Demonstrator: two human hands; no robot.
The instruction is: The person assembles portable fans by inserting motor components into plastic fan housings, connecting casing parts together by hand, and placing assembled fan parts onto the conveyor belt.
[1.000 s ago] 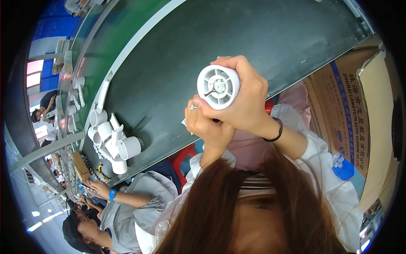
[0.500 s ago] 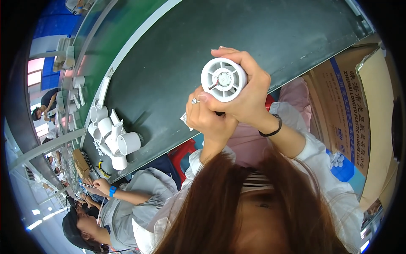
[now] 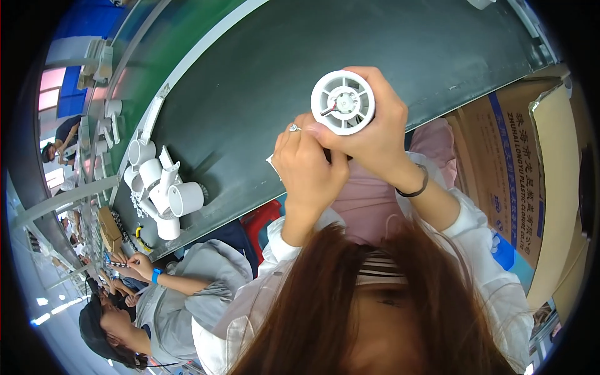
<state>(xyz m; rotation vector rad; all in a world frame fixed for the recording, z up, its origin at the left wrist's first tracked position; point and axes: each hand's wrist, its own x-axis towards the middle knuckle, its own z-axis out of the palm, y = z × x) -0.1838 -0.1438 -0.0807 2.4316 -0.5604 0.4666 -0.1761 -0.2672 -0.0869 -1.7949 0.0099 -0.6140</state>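
Observation:
My right hand (image 3: 381, 122) is wrapped round a white cylindrical fan housing (image 3: 317, 103), its open spoked end facing up. Inside the ring sit a round motor hub (image 3: 345, 102) and short red and dark wires. Pressed against the right hand, lower and to the left, is my left hand (image 3: 307, 159), closed with curled fingers. A white edge (image 3: 272, 164) sticks out beside its outer side; whatever it grips is mostly hidden. Something dark shows in the gap between both hands.
White tubular housings (image 3: 164, 194) lie heaped on the dark conveyor belt (image 3: 250, 75) at left. A co-worker in grey (image 3: 187, 287) handles small parts nearby. Cardboard boxes (image 3: 494, 175) stand at right. Part of a white object (image 3: 481, 3) shows at the far edge.
Both hands have shifted slightly; the fan housing now sits a little farther right and away. The left hand's fingers show more from the back. A white object has appeared at the top edge.

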